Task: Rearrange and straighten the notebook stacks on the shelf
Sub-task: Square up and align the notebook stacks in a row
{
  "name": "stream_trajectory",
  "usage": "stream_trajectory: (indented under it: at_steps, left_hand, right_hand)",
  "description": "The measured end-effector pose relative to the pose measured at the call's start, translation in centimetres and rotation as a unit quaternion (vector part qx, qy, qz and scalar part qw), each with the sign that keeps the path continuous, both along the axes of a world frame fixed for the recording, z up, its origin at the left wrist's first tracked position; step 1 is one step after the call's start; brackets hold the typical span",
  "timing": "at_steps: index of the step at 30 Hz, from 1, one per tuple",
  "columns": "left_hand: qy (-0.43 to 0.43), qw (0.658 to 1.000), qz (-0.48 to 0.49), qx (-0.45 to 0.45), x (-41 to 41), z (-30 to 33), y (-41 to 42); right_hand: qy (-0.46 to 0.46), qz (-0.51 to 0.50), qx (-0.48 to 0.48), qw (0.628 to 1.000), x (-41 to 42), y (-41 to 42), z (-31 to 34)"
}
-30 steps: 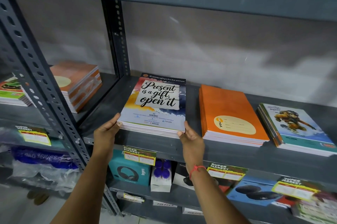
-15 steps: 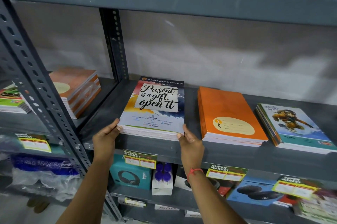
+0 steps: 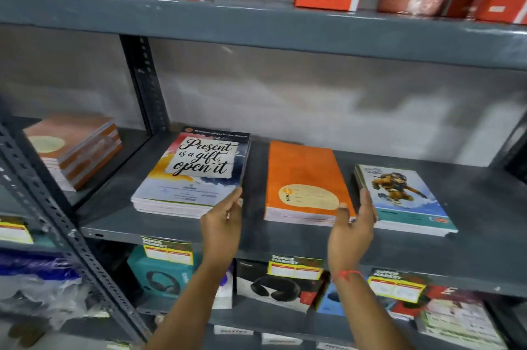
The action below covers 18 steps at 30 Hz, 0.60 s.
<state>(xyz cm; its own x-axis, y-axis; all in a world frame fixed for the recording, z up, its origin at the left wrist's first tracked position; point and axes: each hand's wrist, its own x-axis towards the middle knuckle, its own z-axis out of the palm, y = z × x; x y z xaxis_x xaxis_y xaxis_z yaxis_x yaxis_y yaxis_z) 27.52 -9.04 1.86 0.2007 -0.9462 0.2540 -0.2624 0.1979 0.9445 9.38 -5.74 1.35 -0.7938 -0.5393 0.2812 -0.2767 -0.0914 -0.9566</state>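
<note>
Head cam: you're standing at the grey metal shelf (image 3: 285,238) with three notebook stacks lying flat in a row. Your left hand (image 3: 224,222) is sitting at the front right corner of the "Present is a gift, open it" stack (image 3: 191,175), fingers (image 3: 235,198) pressed together against its edge. Your right hand (image 3: 352,231) is hovering open, fingers spread, thumb at the orange stack (image 3: 302,181) and fingertips reaching toward the cartoon-cover stack (image 3: 405,201) just beside it.
</note>
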Motion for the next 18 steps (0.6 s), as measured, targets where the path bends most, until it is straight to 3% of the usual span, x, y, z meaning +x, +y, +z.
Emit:
stream_trajectory:
  at_steps: [3,7,18]
  left_hand:
    - [0.030,0.996,-0.065,0.057,-4.2,-1.1,-0.4]
    - [0.101,0.987,-0.062,0.106,-7.1,-2.3,-0.4]
    - [0.124,0.985,-0.057,0.105,-6.4,-2.5,-0.4]
  right_hand:
    - [-0.031,0.074,0.087,0.993,-4.4,0.4,-1.5]
    - [-0.083,0.252,0.103,0.959,-6.1,0.8,-2.6]
    - [-0.124,0.315,0.091,0.937,-8.2,0.8,-3.3]
